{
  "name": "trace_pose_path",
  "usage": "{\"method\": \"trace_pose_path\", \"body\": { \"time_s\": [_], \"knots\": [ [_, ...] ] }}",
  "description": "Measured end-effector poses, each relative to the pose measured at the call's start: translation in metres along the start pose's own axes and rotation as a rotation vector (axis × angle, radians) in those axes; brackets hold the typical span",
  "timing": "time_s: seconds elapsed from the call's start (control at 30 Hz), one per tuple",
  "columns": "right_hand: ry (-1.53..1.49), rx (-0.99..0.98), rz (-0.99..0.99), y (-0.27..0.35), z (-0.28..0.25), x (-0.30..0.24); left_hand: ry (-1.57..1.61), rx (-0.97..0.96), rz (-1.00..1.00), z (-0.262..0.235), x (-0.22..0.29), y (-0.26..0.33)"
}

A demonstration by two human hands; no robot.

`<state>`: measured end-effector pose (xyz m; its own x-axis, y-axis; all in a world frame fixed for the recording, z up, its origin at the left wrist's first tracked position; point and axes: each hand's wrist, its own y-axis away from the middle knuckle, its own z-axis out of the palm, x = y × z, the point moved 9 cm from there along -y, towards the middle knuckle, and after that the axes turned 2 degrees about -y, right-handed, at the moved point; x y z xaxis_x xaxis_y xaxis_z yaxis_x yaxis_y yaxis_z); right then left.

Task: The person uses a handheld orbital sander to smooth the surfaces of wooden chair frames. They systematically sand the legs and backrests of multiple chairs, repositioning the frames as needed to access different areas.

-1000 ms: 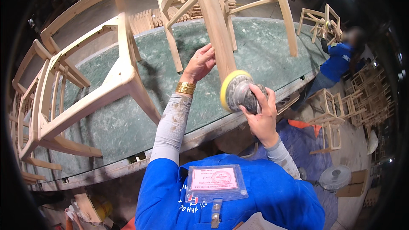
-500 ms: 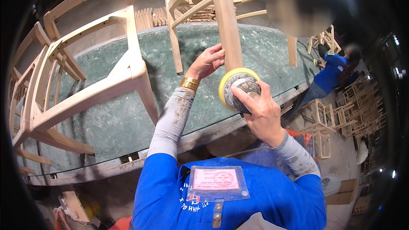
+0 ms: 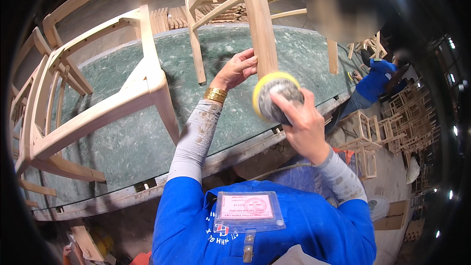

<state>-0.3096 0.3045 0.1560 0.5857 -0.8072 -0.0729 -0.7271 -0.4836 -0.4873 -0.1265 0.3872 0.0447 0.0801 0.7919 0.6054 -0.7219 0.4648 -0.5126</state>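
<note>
My right hand (image 3: 306, 130) is wrapped round a dusty round sander (image 3: 284, 102) with a yellow pad. The sander's pad is at the lower end of a pale wooden chair leg (image 3: 260, 24), overlapping it in the head view; whether it touches the wood is hard to tell. My left hand (image 3: 238, 69) grips the left edge of that leg near its end, its fingertips partly hidden behind the wood. The leg belongs to an unpainted chair frame (image 3: 195, 39) standing on the green worktable (image 3: 147, 152).
Another bare wooden chair frame (image 3: 93, 125) fills the left of the table. Stacked wooden pieces (image 3: 167, 19) lie beyond the far edge. At right, a co-worker in blue (image 3: 375, 81) works by the table, with small wooden frames (image 3: 360, 132) on the floor nearby.
The sander has tilted and risen slightly at the leg's end, with my right hand still round it. My left hand keeps its place on the leg. The whole view has shifted a little.
</note>
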Motion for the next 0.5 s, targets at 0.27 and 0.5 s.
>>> {"method": "trace_pose_path", "body": {
  "time_s": [0.27,0.5],
  "knots": [
    [-0.197,0.131,0.146,0.043,-0.02,0.035,0.009,-0.008,0.005,-0.002,0.007,-0.003],
    [-0.337,0.197,0.206,0.06,0.007,0.072,0.006,0.001,0.005,0.0,0.008,-0.006]
  ]
}}
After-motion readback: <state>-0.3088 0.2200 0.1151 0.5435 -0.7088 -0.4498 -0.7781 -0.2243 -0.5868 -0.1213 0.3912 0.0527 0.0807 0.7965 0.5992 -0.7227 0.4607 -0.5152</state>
